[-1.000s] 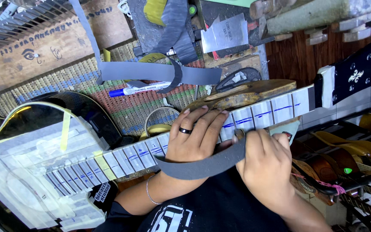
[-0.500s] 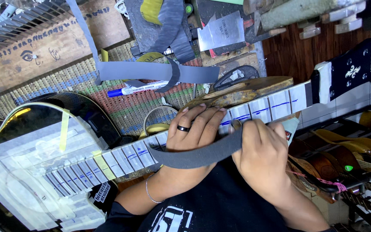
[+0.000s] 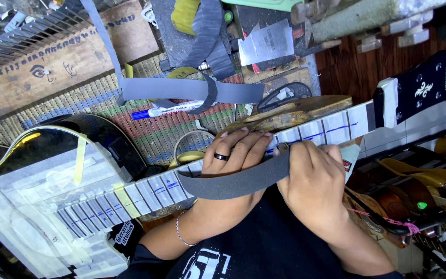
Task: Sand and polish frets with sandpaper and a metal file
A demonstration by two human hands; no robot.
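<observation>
- The left hand (image 3: 236, 155), wearing a dark ring, is lying flat with fingers spread over the guitar neck (image 3: 243, 155), pressing down on it and on one end of a grey sanding strip (image 3: 233, 182); it is not closing around anything.
- The right hand (image 3: 313, 178) is curling closed, pinching the other end of the strip between thumb and fingers just beside the left hand.
- The strip is bending in a shallow arc across the neck, between the two hands and in front of the person's dark shirt (image 3: 264, 248).
- The neck is running slantwise from lower left to upper right, its fretboard covered in pale masking tape with blue marker lines across the frets.
- The black headstock (image 3: 421, 90) is sitting at the neck's upper right end, past the right hand.
- The black guitar body (image 3: 42, 170) is lying at the lower left, largely covered with clear plastic and tape.
- A wooden block (image 3: 300, 111) is propping the neck from beneath, near the right hand.
- A blue-capped marker (image 3: 169, 110) is resting on the woven mat (image 3: 130, 124) beyond the left hand.
- More grey strips (image 3: 192, 90) are lying crossed above the marker.
- A roll of tape (image 3: 187, 150) is sitting just beside the left hand's fingertips.
- A long wooden board (image 3: 63, 57) with rows of fret slots is lying at the far upper left of the desk.
</observation>
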